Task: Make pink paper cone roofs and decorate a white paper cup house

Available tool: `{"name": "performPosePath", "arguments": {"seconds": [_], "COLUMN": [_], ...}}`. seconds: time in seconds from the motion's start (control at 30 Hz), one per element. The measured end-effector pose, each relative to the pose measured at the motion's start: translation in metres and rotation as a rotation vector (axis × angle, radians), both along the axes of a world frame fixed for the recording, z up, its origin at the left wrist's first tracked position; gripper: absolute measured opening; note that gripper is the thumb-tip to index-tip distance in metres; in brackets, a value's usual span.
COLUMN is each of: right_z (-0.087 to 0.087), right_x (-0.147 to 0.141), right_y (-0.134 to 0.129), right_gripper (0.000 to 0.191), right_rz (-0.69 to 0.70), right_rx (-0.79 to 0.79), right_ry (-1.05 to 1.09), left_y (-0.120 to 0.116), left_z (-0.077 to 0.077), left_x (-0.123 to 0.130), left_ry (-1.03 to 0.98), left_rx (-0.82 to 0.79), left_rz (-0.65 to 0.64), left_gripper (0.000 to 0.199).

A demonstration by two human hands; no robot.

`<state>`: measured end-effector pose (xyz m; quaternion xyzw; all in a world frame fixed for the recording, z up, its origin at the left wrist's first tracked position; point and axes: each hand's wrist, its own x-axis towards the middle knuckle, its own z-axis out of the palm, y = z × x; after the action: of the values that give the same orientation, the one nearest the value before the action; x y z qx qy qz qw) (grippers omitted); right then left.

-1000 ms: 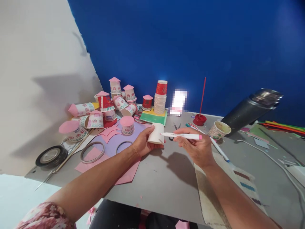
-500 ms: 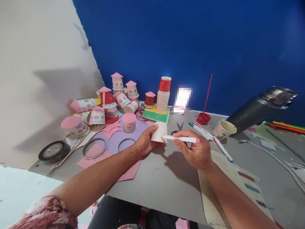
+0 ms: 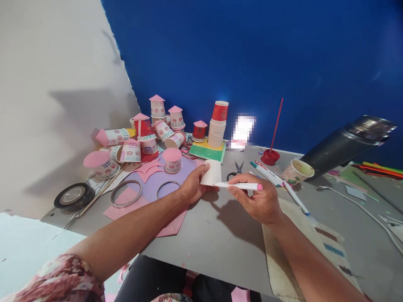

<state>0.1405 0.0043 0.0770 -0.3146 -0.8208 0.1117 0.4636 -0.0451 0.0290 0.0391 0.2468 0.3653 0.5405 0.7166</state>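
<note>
Near the middle of the table, my left hand [image 3: 195, 184] grips a plain white paper cup [image 3: 211, 173], tilted, by its side. Between the fingers of my right hand [image 3: 256, 200] lies a white marker [image 3: 241, 186] with a pink end. Its tip meets the lower right part of the cup; whether it has left a mark is too small to tell. Just behind the marker is a pair of scissors [image 3: 236, 168], lying with blades apart. A cup with a pink paper top [image 3: 172, 160] stands to the left on a purple paper sheet [image 3: 147, 188].
Several decorated cups [image 3: 132, 151] crowd the back left. A stack of paper cups [image 3: 217, 132] stands on a green and yellow packet [image 3: 206, 153]. Tape rolls [image 3: 74, 196] lie left; markers [image 3: 294, 197], a patterned cup [image 3: 297, 173], a dark flask [image 3: 340, 144] and a cloth [image 3: 280, 251] are right.
The marker's tip has moved slightly down along the cup, and the marker lies more level. My left hand still holds the cup in the same place. The view has shifted slightly.
</note>
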Motion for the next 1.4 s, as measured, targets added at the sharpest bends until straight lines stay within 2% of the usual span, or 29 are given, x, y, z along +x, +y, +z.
{"name": "performPosePath", "arguments": {"seconds": [0.17, 0.47, 0.7, 0.9, 1.07, 1.2, 1.27, 1.4], "right_z": [-0.0007, -0.0013, 0.0009, -0.0014, 0.0015, 0.0008, 0.0003, 0.0022], "right_x": [0.0001, 0.0013, 0.0022, 0.0011, 0.0024, 0.0016, 0.0012, 0.0031], "right_y": [0.0003, 0.0013, 0.0001, 0.0014, 0.0013, 0.0017, 0.001, 0.0012], "right_gripper": [0.007, 0.011, 0.016, 0.013, 0.016, 0.013, 0.012, 0.015], "right_rz": [-0.004, -0.09, -0.003, -0.073, 0.001, -0.047, -0.053, -0.009], "right_rx": [0.002, -0.002, 0.031, 0.048, 0.014, 0.023, -0.009, -0.2], "right_ry": [0.008, -0.013, -0.066, -0.037, -0.074, -0.03, -0.009, 0.026], "left_y": [-0.0003, -0.0004, -0.0015, -0.001, 0.0006, 0.0002, -0.0005, -0.0001], "left_z": [0.0001, -0.0027, -0.0021, -0.0027, -0.0064, -0.0045, -0.0027, -0.0018], "left_x": [-0.0001, 0.0003, 0.0004, 0.0007, 0.0008, 0.0011, 0.0011, 0.0003], "left_ry": [0.018, 0.033, 0.042, 0.049, 0.032, 0.045, 0.049, 0.055], "left_rx": [0.014, 0.055, 0.033, 0.066, 0.071, 0.069, 0.064, 0.058], "left_rz": [-0.024, -0.065, -0.003, -0.058, -0.041, -0.047, -0.048, -0.05], "left_gripper": [0.027, 0.028, 0.026, 0.024, 0.022, 0.022, 0.022, 0.025]}}
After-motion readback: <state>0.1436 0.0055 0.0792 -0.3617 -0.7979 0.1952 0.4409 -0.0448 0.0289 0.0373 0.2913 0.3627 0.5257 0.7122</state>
